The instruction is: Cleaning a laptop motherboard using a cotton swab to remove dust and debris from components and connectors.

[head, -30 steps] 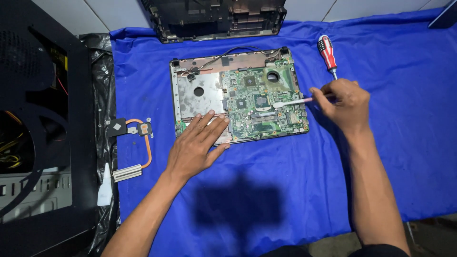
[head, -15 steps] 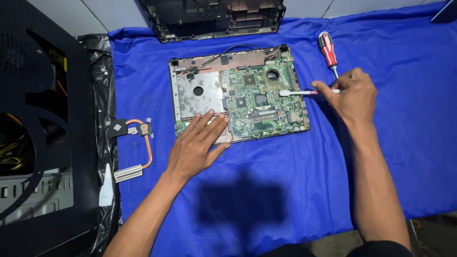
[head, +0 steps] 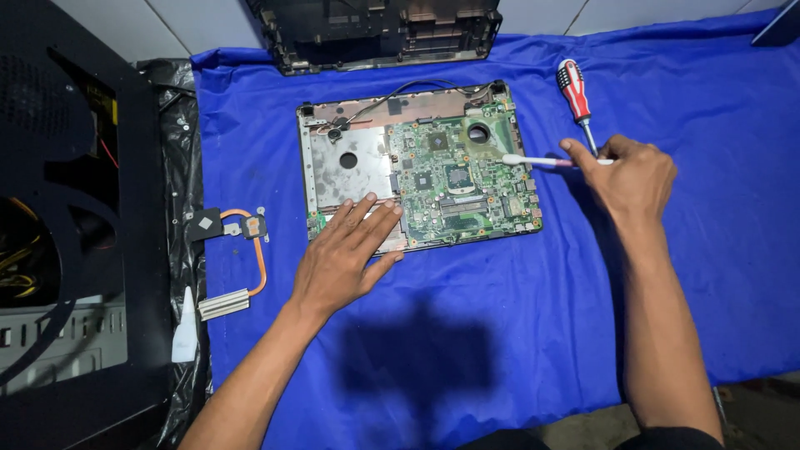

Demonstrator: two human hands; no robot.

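Fingers [head: 367, 218] of the left hand [head: 343, 260] lie spread and flat on the lower left part of the laptop motherboard [head: 450, 179], pressing it down onto the blue cloth [head: 500, 333] that covers the desk. The right hand [head: 629, 179] has its fingers pressed together in a pinch on a white swab stick [head: 533, 160], whose tip rests at the board's right edge, just beside the round fan cut-out [head: 477, 132].

That green board sits in its shallow tray in the middle of the cloth; it looks stiff but thin and fragile, crowded with small chips and connectors, so it is probably best held by its edges or bare corners rather than across the components. As for the swab, it seems very light and slightly bendy, and a pinch near its far end suits it.

A red-handled screwdriver [head: 574, 90] lies just above the right hand, apart from the board. Left of the board rests a copper heat pipe with its finned block [head: 242, 262]. At the top edge lies an emptied black laptop shell [head: 375, 33], holding only its own ribs and bays. On the far left stands an open black computer case [head: 75, 250] with wires inside.
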